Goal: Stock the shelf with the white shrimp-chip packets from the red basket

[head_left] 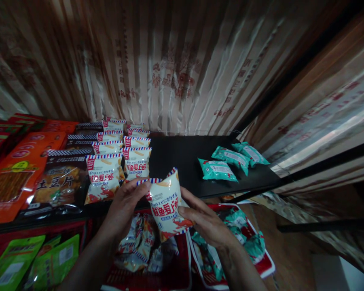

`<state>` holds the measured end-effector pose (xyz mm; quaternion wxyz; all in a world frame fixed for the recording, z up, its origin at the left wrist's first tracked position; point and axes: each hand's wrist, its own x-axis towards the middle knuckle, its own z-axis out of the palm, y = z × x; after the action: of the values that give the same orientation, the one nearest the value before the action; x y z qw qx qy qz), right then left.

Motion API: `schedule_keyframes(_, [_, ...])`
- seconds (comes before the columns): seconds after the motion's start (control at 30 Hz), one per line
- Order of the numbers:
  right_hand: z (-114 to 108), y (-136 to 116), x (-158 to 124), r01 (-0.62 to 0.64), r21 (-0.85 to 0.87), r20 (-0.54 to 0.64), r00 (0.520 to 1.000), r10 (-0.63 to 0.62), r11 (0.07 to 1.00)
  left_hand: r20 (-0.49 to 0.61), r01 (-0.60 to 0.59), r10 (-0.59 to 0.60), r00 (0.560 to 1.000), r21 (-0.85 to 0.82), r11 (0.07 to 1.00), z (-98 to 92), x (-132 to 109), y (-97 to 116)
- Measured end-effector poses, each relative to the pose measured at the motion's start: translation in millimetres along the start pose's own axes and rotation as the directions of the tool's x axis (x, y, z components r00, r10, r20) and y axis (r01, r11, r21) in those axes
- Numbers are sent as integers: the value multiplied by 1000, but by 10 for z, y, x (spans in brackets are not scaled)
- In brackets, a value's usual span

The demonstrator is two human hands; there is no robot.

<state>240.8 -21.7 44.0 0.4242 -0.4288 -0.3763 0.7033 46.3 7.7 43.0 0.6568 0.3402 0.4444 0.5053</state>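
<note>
Snack packet (166, 204) — both hands — above red basket (182, 266).

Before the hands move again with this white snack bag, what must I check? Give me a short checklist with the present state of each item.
1. Both hands hold the bag: ok. Left hand and right hand grip the white snack bag.
2. Bag closed and whole: ok as far as visible; back side cannot tell.
3. Free place on the black shelf: ok, bare beside the rows of same bags.
4. Rows standing tidy: ok.
5. Teal packets out of the way: ok, they lie far right.
6. More bags in the red basket below: ok.
</note>
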Motion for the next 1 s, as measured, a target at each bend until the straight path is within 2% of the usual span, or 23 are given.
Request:
schedule_keyframes(0.07, [-28, 16, -9, -14, -23, -26, 1000, 13, 1000, 50, 21, -23, 998, 28, 999, -22, -5, 40])
schedule_keyframes(0.17, [-62, 17, -27, -15, -78, 2, 1000, 15, 997, 72, 56, -61, 996, 69, 996, -36, -17, 104])
schedule_keyframes(0.33, [-85, 13, -45, -34, -136, 24, 999, 38, 990, 21, 55, -57, 998, 101, 993, -12, -35, 133])
schedule_keyframes(0.5, [-78, 47, -21, -19, -162, 46, 999, 26, 987, -91, 3, 1, 996, 50, 999, 47, -55, 75])
schedule_keyframes(0.73, [-42, 67, 22, -18, -117, 128, 991, 33, 993, -144, -26, 39, 989, 89, 996, 71, -46, 39])
schedule_keyframes(1.0, [33, 27, 30, -18, -6, 42, 999, 18, 1000, -228, -61, 70, 971, 45, 997, 59, -34, 104])
